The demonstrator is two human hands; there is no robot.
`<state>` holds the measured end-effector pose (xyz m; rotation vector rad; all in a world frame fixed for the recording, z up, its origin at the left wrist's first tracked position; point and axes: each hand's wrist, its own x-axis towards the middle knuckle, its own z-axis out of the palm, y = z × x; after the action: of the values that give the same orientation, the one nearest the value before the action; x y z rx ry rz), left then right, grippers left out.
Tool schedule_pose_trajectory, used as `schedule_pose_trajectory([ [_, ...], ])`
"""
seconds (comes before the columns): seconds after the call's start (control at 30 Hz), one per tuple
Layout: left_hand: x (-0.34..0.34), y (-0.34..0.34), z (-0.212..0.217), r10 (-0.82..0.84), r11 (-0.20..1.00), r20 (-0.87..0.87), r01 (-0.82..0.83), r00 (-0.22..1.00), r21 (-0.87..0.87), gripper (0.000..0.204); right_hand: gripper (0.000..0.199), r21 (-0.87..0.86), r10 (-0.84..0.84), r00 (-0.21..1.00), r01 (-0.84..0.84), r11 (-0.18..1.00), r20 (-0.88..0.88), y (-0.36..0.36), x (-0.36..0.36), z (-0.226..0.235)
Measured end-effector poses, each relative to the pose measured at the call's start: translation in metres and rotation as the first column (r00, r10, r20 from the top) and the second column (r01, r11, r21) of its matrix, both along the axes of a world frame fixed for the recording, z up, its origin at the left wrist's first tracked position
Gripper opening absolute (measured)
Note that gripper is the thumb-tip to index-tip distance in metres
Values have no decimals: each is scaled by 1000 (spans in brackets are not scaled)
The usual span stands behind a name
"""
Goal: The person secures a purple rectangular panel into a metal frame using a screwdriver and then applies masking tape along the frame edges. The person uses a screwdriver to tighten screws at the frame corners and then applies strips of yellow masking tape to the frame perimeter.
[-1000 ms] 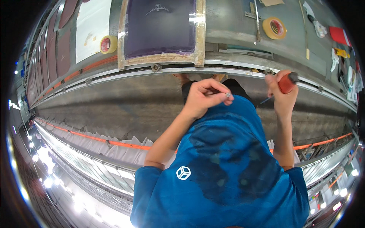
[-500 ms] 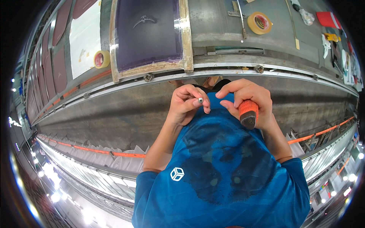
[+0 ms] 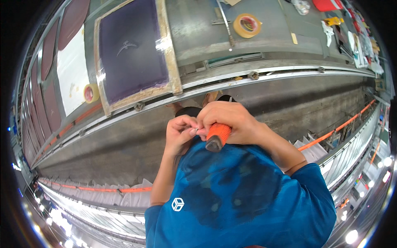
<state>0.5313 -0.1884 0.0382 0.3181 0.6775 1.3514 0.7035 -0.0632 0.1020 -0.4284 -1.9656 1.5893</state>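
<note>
My left hand point(image 3: 178, 131) pinches a small metal piece point(image 3: 196, 130), perhaps a screw, between thumb and fingertips; little of it shows. Wrapped in my right hand point(image 3: 231, 118) is a tool handle with an orange ribbed grip point(image 3: 219, 132) and a dark butt end. The tool's working end is hidden, so its kind cannot be told. My right fingertips meet the left ones at the small metal piece. Both hands are held in front of my blue shirt, short of the bench edge.
A wood-framed printing screen point(image 3: 130, 53) lies on the bench beyond my hands. Tape rolls point(image 3: 247, 25) point(image 3: 91, 93) and a thin rod point(image 3: 225, 20) rest there too. A metal rail point(image 3: 215, 84) edges the bench. An orange pipe point(image 3: 337, 128) runs behind me.
My right hand has moved left with the orange-gripped tool, and its fingertips now touch those of my left hand. The view has shifted, so the bench appears tilted and farther left.
</note>
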Motion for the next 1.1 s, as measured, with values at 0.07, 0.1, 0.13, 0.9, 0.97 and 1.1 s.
schedule_pose_trajectory([
  [0.07, 1, 0, 0, -5, 998, 24, 6, 1000, -57, 17, 27, 18, -16, 999, 16, 1000, -36, -1, 1, -4],
  [0.1, 2, 2, 0, -26, 997, 46, 29, 999, -74, 17, 27, 11, -16, 998, 17, 1000, -54, 0, 3, -6],
  [0.13, 3, 3, 1, -48, 994, 68, 54, 997, -96, 18, 27, -1, -19, 997, 19, 1000, -74, -2, 5, -8],
  [0.9, -6, -14, -14, 361, 921, 281, -293, 889, -256, 14, 38, -64, -469, 861, 489, 870, 198, 6, 87, -10],
  [0.97, -9, -6, -16, 380, 921, 493, -271, 782, -281, 14, 36, -362, -606, 765, 640, 678, 218, -3, 97, -6],
  [1.1, -6, 5, 1, 367, 930, 654, -264, 661, -255, 22, 50, -626, -629, 773, 449, 638, -86, 4, 104, -11],
])
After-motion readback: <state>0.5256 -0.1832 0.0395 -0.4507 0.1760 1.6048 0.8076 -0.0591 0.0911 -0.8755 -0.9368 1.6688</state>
